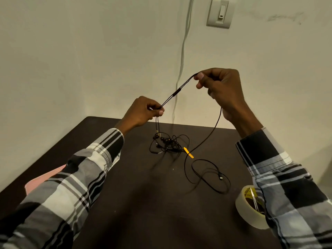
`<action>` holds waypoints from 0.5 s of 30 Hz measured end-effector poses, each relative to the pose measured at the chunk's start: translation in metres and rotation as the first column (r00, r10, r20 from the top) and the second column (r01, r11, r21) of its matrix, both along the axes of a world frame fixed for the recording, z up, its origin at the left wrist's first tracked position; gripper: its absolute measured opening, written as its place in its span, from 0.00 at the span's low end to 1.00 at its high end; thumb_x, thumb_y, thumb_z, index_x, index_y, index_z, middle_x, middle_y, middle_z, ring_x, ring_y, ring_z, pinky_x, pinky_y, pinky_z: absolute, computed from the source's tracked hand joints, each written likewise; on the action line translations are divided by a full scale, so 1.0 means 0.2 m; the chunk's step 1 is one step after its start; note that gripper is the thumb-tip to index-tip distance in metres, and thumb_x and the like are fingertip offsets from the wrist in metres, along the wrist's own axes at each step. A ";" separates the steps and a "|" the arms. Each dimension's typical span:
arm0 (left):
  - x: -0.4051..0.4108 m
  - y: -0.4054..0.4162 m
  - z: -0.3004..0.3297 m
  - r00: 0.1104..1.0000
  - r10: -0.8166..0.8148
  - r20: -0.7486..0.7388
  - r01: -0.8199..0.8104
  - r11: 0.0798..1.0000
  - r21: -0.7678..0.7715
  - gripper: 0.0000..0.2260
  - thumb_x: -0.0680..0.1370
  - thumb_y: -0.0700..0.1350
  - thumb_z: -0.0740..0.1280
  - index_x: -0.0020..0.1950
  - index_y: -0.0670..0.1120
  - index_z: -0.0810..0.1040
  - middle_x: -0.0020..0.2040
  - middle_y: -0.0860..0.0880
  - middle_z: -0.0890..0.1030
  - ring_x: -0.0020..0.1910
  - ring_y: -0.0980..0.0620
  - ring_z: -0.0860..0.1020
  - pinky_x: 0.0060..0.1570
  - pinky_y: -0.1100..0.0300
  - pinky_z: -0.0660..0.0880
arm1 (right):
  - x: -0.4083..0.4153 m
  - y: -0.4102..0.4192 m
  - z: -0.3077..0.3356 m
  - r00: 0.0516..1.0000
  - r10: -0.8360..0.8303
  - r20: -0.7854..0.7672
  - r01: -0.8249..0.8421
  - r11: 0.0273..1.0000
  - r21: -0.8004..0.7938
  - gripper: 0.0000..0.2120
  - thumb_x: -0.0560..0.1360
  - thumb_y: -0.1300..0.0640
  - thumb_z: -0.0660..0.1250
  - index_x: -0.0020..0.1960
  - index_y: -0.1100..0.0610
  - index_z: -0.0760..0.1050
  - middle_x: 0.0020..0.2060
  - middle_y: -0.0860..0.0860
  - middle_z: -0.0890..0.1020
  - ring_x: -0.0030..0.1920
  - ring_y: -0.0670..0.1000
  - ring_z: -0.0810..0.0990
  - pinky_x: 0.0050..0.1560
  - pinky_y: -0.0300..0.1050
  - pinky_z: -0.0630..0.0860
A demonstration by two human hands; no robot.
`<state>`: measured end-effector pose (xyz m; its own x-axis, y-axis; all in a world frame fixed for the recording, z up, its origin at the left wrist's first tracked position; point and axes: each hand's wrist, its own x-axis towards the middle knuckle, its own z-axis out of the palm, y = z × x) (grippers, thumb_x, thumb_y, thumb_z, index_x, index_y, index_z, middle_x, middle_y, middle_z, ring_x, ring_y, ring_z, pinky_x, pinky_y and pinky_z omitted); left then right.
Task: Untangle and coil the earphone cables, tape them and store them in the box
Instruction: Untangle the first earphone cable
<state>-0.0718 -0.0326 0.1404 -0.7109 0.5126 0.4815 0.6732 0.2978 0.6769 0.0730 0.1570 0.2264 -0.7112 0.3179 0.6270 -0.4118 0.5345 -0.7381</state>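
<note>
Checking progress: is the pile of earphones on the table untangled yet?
Still tangled: the earphone pile lies knotted, cables crossing, on the table.

A dark brown counter fills the lower frame. At its centre lies a tangled heap of black earphone cables with a yellow tag; a loose black cable loops right of centre, a tape roll sits lower right, and a pink sheet lies at left.

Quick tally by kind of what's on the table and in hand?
Earphone cable held between left hand and right hand: 1
Tangled cable pile: 1
Yellow tag: 1
Tape roll: 1
Pink sheet: 1
Total: 5
</note>
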 end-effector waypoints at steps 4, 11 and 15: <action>-0.02 0.00 -0.11 0.998 0.029 0.053 -0.029 1.000 -0.004 0.05 0.74 0.43 0.74 0.49 0.45 0.85 0.42 0.49 0.85 0.41 0.53 0.84 0.42 0.57 0.81 | 0.03 0.02 0.03 0.998 -0.013 -0.056 0.011 1.000 -0.028 0.06 0.78 0.59 0.68 0.47 0.59 0.84 0.35 0.53 0.83 0.27 0.39 0.71 0.30 0.35 0.64; -0.06 0.03 -0.25 0.986 0.161 0.037 -0.157 0.985 -0.077 0.05 0.73 0.44 0.76 0.46 0.45 0.86 0.41 0.49 0.85 0.37 0.55 0.80 0.44 0.55 0.79 | 0.04 0.01 0.02 0.998 0.002 -0.059 -0.005 0.999 -0.040 0.06 0.78 0.58 0.69 0.46 0.58 0.84 0.34 0.53 0.83 0.28 0.43 0.69 0.29 0.37 0.63; -0.07 0.02 -0.26 0.965 0.262 0.021 -0.262 0.965 -0.034 0.03 0.72 0.43 0.76 0.44 0.45 0.84 0.39 0.50 0.84 0.36 0.54 0.80 0.44 0.54 0.81 | 0.05 0.04 0.00 0.999 -0.011 -0.045 0.009 0.999 -0.044 0.06 0.78 0.59 0.69 0.46 0.58 0.84 0.34 0.53 0.83 0.28 0.44 0.68 0.30 0.38 0.63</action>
